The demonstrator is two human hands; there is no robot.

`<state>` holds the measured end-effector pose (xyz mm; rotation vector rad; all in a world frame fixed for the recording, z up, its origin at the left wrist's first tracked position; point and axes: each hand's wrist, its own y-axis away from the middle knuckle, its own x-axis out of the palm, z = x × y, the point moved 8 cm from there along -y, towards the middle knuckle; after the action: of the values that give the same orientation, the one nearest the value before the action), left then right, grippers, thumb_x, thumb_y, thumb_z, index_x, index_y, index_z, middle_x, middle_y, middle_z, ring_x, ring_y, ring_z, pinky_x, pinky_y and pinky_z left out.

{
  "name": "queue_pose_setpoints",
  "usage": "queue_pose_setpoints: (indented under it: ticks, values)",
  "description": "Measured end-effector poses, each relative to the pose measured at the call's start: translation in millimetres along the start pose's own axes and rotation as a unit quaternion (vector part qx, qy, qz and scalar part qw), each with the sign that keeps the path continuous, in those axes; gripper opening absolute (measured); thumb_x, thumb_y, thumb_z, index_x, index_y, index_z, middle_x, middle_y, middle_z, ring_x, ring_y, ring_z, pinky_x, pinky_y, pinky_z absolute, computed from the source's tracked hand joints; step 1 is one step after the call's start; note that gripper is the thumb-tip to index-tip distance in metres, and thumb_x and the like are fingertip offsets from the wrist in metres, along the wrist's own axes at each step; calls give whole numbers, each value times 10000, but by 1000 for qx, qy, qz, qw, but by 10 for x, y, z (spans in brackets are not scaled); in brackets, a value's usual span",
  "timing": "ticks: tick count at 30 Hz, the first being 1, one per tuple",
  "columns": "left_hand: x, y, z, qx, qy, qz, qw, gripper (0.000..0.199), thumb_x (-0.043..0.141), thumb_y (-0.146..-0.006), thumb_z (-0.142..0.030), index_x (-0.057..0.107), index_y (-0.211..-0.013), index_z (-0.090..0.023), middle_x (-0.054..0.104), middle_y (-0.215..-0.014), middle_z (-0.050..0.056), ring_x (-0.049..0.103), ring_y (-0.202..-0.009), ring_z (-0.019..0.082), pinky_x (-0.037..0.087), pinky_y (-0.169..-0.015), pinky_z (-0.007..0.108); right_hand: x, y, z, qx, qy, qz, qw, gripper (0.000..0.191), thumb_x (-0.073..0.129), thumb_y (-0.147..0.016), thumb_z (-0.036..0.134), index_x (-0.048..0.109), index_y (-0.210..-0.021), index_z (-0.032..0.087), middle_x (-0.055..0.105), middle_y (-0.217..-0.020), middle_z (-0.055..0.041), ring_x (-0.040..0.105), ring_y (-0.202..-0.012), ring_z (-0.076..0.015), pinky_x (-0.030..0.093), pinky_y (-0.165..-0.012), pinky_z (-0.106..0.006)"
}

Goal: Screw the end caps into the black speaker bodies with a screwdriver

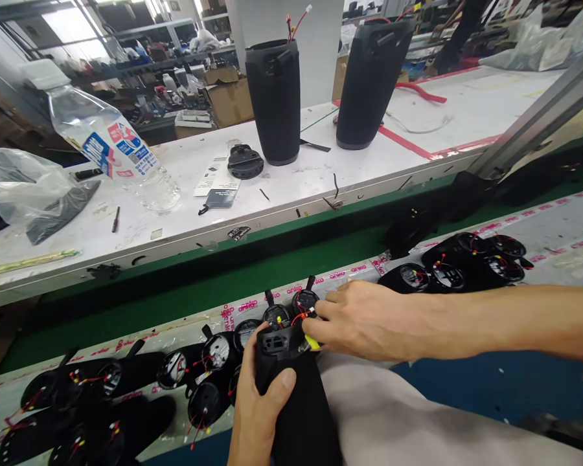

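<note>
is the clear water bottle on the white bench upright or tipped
Tipped: the water bottle leans steeply, cap end up-left, base resting on the white bench.

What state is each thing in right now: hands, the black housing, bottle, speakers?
Left hand: gripping the black fabric-covered speaker housing.
Right hand: pinching red wires at the housing's top.
Clear plastic water bottle: tilted, capped.
Two tall black speaker shells: upright, wires protruding.
Round black end caps: loose, piled.

Head camera: I am looking forward and down, close over my hands [320, 349], facing the surface [184, 175] beyond.
</note>
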<state>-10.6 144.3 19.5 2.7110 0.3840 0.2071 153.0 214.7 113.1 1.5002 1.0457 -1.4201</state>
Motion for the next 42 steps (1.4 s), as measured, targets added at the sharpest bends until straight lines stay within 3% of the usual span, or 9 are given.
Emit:
queue_pose_setpoints:
  ticks: [7,13,19,23,27,32,36,42]
  values:
    - [-13,25,-58,32,-33,-19,999,844,909,-749,-553,666,-1479,-206,791,-1390,139,721,-1334,389,536,-1175,485,-11,-20,45,-42,38,9,998,21,554,-1108,207,572,-1102,198,642,-801,-27,540,-628,-200,140,-560,-395]
    - [-63,65,-31,30,-112,-46,992,846,833,-801,-518,577,-1538,-191,727,-1501,160,645,-1429,388,444,-1241,542,-48,35,149,-43,78,25,996,150,576,-988,96,558,-1107,185,546,-749,8,422,-559,-183,151,-534,-387]
    - [-88,109,-28,28,-145,-66,987,786,824,-836,-495,594,-1533,-215,744,-1453,149,663,-1401,386,483,-1211,536,-9,44,316,-3,158,34,987,168,600,-928,115,566,-1078,182,565,-760,-18,472,-578,-195,177,-518,-387]
    - [-100,121,-24,29,-171,-72,982,766,774,-861,-462,568,-1555,-214,710,-1508,154,637,-1438,377,482,-1212,533,21,16,418,29,191,20,981,310,614,-852,109,582,-1158,145,571,-743,-21,492,-559,-213,221,-499,-386]
    - [-145,84,81,19,-150,-83,985,747,815,-846,-453,595,-1525,-234,720,-1485,124,635,-1443,358,468,-1231,484,108,-15,391,32,160,23,986,282,608,-865,97,582,-1141,149,587,-758,-23,516,-570,-218,226,-490,-389]
    - [-168,45,275,-25,-71,-84,994,774,847,-852,-520,600,-1535,-251,750,-1412,117,686,-1374,343,455,-1244,479,167,-10,232,30,39,60,997,188,573,-948,67,551,-1090,188,642,-831,-32,578,-631,-199,221,-515,-364]
    - [-140,56,238,-13,-66,-81,994,802,865,-845,-511,585,-1550,-249,752,-1415,129,695,-1353,354,461,-1238,506,172,17,176,50,21,76,996,213,567,-952,38,543,-1098,191,660,-840,-35,596,-636,-204,209,-522,-362]
    - [-94,78,115,15,-87,-86,992,776,847,-842,-456,583,-1532,-218,732,-1463,141,672,-1394,346,481,-1221,477,208,-17,248,29,7,67,997,173,578,-977,68,536,-1095,188,661,-863,-38,601,-645,-202,209,-532,-372]
